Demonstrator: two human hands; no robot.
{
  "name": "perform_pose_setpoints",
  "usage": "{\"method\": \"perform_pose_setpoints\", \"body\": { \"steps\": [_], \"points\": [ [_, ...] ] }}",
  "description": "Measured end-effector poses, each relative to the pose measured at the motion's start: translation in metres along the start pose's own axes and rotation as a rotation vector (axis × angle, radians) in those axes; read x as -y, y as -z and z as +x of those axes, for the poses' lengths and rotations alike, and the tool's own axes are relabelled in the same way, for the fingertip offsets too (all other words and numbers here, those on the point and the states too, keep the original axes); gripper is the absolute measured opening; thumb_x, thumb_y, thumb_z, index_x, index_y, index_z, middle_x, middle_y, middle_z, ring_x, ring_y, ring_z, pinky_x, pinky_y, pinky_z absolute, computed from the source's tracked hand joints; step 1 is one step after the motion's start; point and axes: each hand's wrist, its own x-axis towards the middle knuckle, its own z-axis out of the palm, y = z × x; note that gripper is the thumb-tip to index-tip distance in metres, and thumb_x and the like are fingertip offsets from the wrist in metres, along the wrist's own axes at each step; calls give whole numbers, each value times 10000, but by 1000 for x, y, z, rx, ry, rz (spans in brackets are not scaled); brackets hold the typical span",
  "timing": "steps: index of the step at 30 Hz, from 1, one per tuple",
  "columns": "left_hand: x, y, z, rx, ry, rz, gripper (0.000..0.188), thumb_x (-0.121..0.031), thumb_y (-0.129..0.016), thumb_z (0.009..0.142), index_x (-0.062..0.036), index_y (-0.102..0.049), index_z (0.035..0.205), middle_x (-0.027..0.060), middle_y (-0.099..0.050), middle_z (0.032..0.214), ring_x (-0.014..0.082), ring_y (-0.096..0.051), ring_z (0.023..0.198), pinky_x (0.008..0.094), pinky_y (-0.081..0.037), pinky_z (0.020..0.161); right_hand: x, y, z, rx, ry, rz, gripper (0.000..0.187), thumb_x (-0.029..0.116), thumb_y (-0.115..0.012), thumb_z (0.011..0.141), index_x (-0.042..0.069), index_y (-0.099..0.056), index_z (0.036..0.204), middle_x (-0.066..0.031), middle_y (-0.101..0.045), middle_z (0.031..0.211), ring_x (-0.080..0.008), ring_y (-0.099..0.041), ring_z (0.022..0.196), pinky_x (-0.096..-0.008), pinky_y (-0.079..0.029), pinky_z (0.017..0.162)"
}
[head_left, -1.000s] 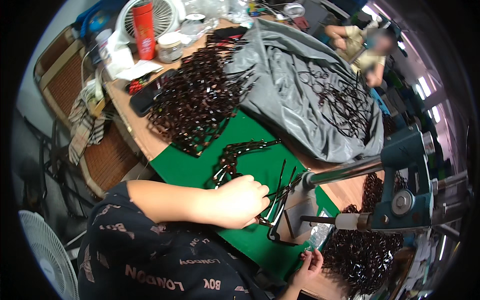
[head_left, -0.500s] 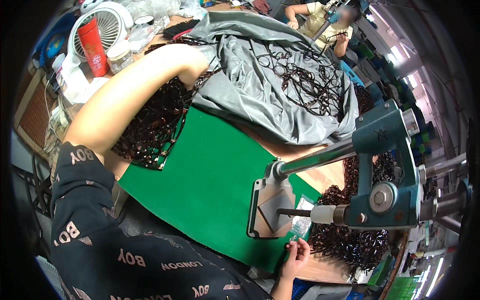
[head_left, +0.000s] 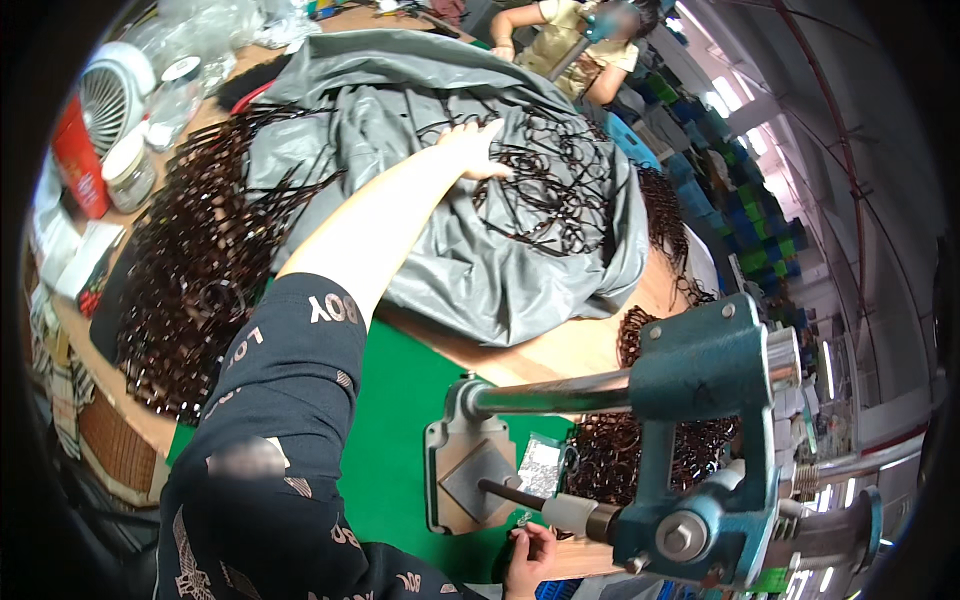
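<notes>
Loose dark brown strips [head_left: 560, 190] on grey cloth [head_left: 430, 275], plenty left. Left hand [head_left: 472, 150] at their edge: fingers spread, no grip visible. Right hand [head_left: 530, 555] by press [head_left: 690, 390]: fingers curled, can't tell hold. Left pile [head_left: 190, 270] big; looks mid-batch, finished share unclear.

Workshop with teal bench press [head_left: 692, 385]

The dark strips [head_left: 530, 160] look glossy plastic, the post [head_left: 560, 393] polished metal.
</notes>
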Motion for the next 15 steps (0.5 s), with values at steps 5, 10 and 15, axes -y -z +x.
{"method": "perform_pose_setpoints", "body": {
  "steps": [5, 10, 15],
  "points": [
    [-42, -10, -1, 270, 110, 73, 647, -208, -608, 713, -112, -314, 1281, 169, -554, 1147, 312, -551, 1048, 425, -432, 855, -43, 7, -7, -100, -55, 115, 169, 33, -527, 881, 26, -530, 1049, -66, -593, 955, -134, -565, 863, -258, -462, 776],
    [-37, -17, -1, 105, -104, -125, 346, -58, -540, 714, -85, -525, 1058, 115, -636, 983, 282, -599, 960, 354, -468, 772, -21, -2, -2, -170, 33, 178, 161, 35, -528, 874, 1, -497, 1028, -82, -573, 917, -136, -559, 772, -254, -454, 730],
    [-76, 74, -17, 342, -235, -384, 130, -122, -657, 596, -80, -570, 683, 8, -481, 528, 123, -421, 492, 318, -366, 472, 11, -7, 1, -132, 20, 159, 160, 59, -538, 878, 2, -507, 1024, -76, -576, 872, -131, -552, 775, -250, -448, 732]
  ]
}}
